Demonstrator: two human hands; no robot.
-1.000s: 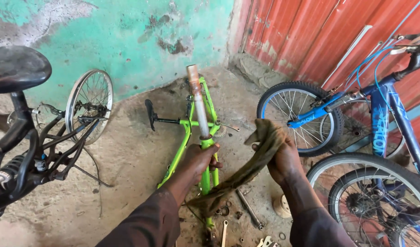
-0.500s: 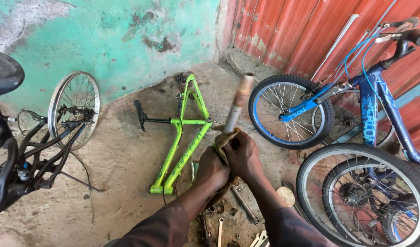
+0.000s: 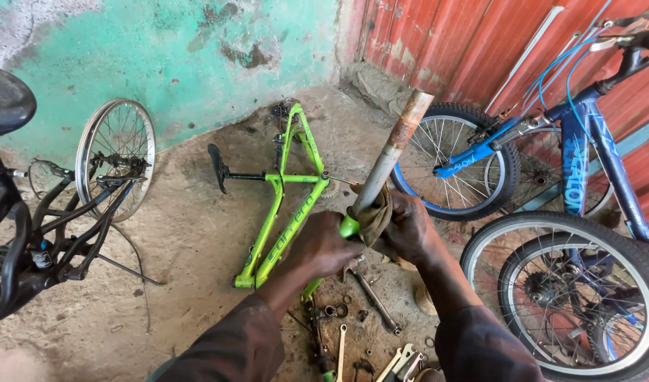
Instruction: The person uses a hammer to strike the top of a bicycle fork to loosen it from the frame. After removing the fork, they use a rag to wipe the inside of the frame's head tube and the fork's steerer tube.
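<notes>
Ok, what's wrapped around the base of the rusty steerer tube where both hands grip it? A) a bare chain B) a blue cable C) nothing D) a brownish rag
D: a brownish rag bunches around the steerer tube between the left hand and the right hand.

Bright, even daylight; soft shadows on floor; sharp focus; slight wide-angle bending at edges.
</notes>
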